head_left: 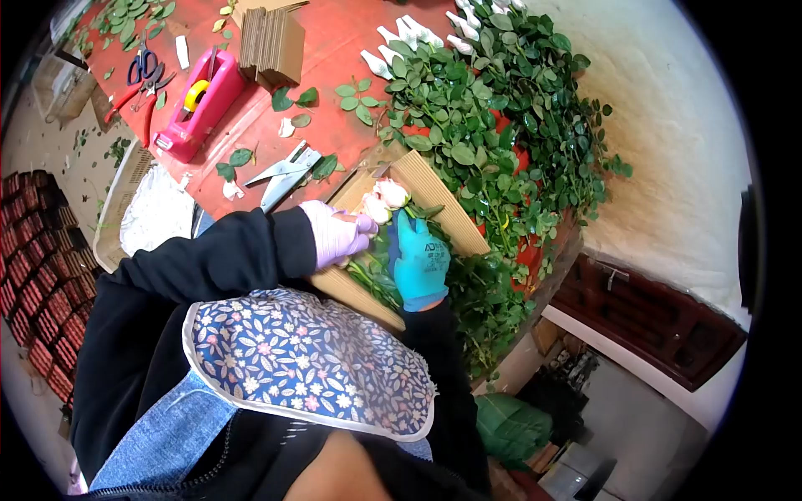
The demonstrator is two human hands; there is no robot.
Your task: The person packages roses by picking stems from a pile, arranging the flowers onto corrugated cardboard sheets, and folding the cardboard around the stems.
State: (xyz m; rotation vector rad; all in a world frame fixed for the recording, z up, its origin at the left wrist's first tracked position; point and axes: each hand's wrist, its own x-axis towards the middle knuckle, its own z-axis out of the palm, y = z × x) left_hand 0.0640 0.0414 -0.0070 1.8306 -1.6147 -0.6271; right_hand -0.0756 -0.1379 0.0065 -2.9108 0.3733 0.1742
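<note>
Pale pink roses [391,194] with green stems [372,280] lie on a sheet of corrugated cardboard [443,203] in front of me. My left hand [338,236], in a lilac glove, is closed beside the blooms; whatever its fingers pinch is hidden. My right hand [420,263], in a teal coated glove, is curled round the rose stems just below the heads. A silver stapler [288,175] with its arms apart lies beyond my left hand.
The red table [242,108] holds a pink tape dispenser [199,104], stacked cardboard pieces [271,48], pliers [154,86] and scattered leaves. Long-stemmed roses with white-wrapped heads [409,35] pile up on the right. A crate [125,196] with white material stands left.
</note>
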